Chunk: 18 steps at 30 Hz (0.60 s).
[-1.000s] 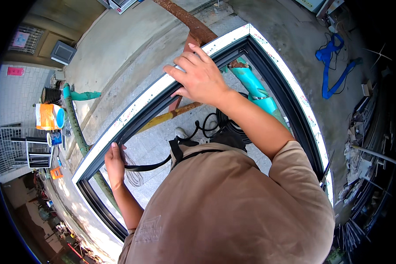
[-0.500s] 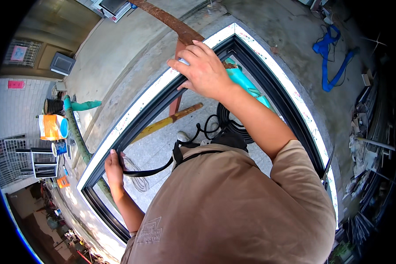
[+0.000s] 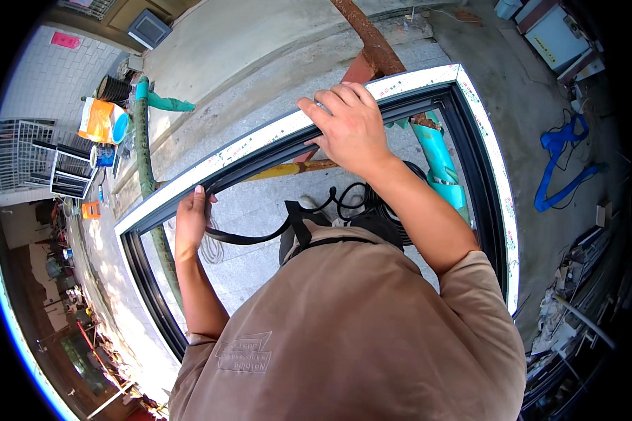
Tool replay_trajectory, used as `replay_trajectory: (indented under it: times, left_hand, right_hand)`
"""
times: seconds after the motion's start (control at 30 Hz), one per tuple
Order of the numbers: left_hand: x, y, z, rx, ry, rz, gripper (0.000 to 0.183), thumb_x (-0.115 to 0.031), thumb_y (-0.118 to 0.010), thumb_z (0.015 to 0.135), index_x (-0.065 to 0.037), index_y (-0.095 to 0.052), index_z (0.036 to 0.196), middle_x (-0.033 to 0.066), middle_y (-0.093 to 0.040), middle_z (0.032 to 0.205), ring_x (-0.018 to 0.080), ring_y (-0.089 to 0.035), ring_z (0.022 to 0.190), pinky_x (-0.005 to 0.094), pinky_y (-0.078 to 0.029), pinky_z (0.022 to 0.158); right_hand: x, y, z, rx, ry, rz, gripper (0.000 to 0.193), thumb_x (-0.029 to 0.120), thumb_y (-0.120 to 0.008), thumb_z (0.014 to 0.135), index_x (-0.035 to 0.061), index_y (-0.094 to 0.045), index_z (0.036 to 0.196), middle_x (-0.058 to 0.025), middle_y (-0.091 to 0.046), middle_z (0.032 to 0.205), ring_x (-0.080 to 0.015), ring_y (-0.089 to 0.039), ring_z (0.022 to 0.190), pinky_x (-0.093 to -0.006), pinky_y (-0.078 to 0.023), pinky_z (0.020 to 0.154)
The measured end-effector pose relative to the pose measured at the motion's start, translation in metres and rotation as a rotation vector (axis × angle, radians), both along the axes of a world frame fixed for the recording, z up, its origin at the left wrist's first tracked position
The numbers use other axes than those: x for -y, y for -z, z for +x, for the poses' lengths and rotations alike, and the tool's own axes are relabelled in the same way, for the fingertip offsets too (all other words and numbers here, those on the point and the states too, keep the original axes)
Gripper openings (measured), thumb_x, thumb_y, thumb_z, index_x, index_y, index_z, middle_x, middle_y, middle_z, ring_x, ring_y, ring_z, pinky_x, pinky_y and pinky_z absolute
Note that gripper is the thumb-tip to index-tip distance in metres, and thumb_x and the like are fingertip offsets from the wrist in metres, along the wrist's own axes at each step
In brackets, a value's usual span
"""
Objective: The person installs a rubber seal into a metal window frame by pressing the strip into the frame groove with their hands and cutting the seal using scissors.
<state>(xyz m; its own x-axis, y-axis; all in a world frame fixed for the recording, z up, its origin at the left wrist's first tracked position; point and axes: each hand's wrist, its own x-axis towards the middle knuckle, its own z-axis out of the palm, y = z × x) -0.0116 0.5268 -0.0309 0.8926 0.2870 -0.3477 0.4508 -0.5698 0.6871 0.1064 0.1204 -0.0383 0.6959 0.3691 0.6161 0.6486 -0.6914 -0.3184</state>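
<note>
A large window frame [image 3: 260, 144], dark inside with white printed film on its outer face, lies around my body on a support. My right hand [image 3: 351, 126] wraps over its far rail, fingers on the white face and thumb on the dark inner side. Farther left on that rail, my left hand [image 3: 192, 221] pinches a black rubber strip [image 3: 249, 240] at the inner edge. From there the strip sags across the opening toward a black coil [image 3: 393, 210] by my waist. Its run under the hands against the dark rail is hard to make out.
A rusty beam [image 3: 369, 35] and a teal-wrapped post [image 3: 439, 154] are by the far right corner. A green-wrapped pole [image 3: 145, 140] stands left. Blue straps [image 3: 558, 165] lie on the right floor, near piled scrap [image 3: 576, 302]. An orange-and-white bucket [image 3: 102, 123] is at left.
The view has turned, so the frame's far rail now lies more level across it. Both hands are still on that rail, and the left still has the strip.
</note>
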Motion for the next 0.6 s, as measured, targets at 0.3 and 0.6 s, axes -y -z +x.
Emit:
replay_trajectory:
  times: [0.3, 0.6]
  left_hand:
    - [0.011, -0.004, -0.002, -0.012, -0.031, -0.011, 0.06, -0.046, -0.046, 0.125, -0.002, -0.074, 0.096, -0.0013, -0.05, 0.064, 0.0119, -0.047, 0.055, 0.034, -0.044, 0.054]
    - [0.015, -0.015, 0.001, -0.033, -0.012, 0.083, 0.061, -0.05, -0.051, 0.122, -0.002, -0.079, 0.097, 0.0082, -0.061, 0.069, 0.0234, -0.061, 0.065, 0.0436, -0.051, 0.068]
  right_hand:
    - [-0.008, -0.01, 0.0, -0.064, 0.013, -0.105, 0.073, 0.027, -0.101, 0.072, 0.0113, -0.074, 0.137, -0.0112, -0.072, 0.123, -0.0352, -0.067, 0.122, -0.0559, -0.046, 0.12]
    - [-0.099, -0.022, -0.015, -0.101, -0.175, -0.188, 0.079, 0.04, -0.099, 0.079, 0.0045, -0.067, 0.143, -0.0106, -0.069, 0.125, -0.0315, -0.065, 0.122, -0.0484, -0.048, 0.118]
